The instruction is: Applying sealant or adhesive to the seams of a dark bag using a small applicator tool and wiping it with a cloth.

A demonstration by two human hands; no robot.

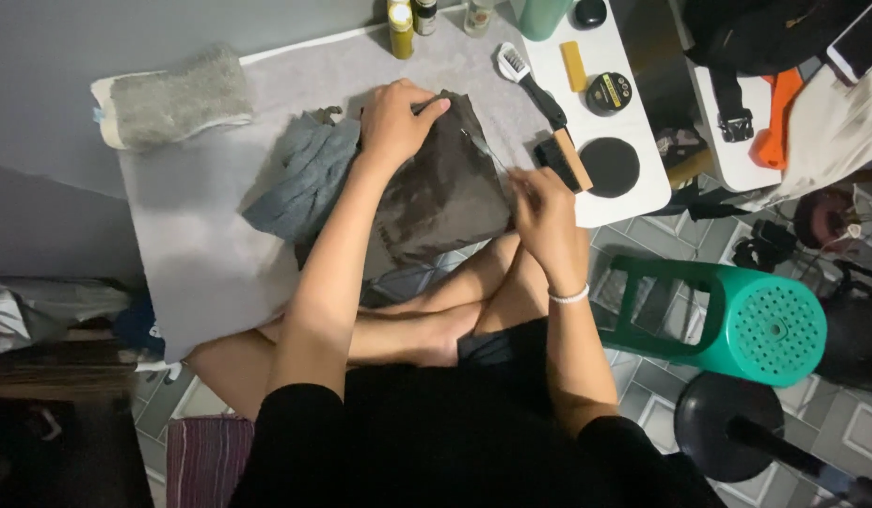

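Observation:
A dark grey-brown piece of fabric or soft leather (445,193) lies on a grey mat (200,235) spread over a low white table (633,193). My left hand (398,118) presses down on its upper edge with the fingers curled over it. My right hand (544,212) sits at its right edge and pinches a thin metal tool or needle (483,150) that points up and left across the fabric. A blue-grey cloth (304,179) is bunched under my left forearm.
On the table at right lie a white-headed brush (525,80), a wooden-backed brush (563,158), a yellow block (574,66), a round tin (609,92) and its black lid (610,166). Small bottles (401,26) stand at the back. A grey sponge (168,99) lies left, a green stool (737,315) tipped right.

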